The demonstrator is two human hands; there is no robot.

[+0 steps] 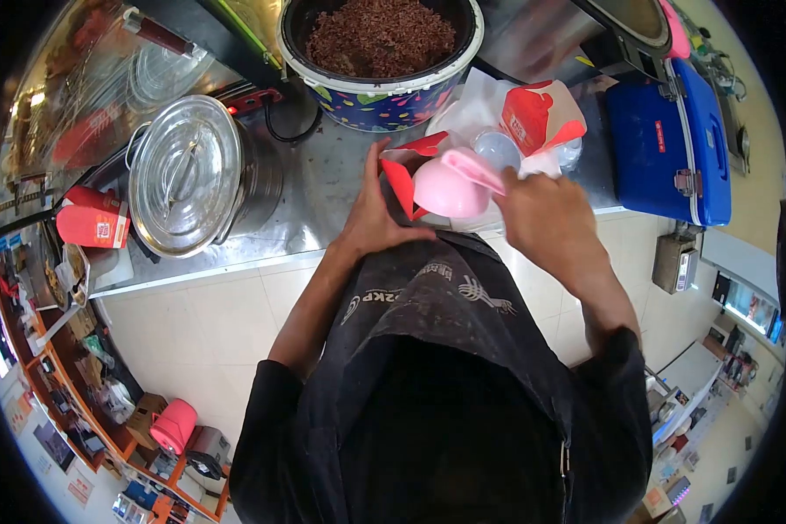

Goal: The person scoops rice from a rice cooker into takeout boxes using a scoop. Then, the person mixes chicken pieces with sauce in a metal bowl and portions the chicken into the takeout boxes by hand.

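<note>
My right hand (546, 218) is closed round the handle of a pink scoop (450, 189). The scoop's rounded bowl is tipped over a red and white paper box (400, 185), so the box's inside is mostly hidden. My left hand (377, 214) holds the left side of this box, thumb and fingers spread round it. Just right of the scoop are a clear plastic cup (498, 150) and a second red and white box (541, 120). Behind my hands stands a patterned round tub (380, 106) of dark reddish-brown grains (380, 39).
A lidded metal pot (186, 175) stands left on the metal counter (310, 188), with red boxes (93, 225) beyond it. A blue cooler box (664, 144) is at the right. The counter's front edge runs close before my body.
</note>
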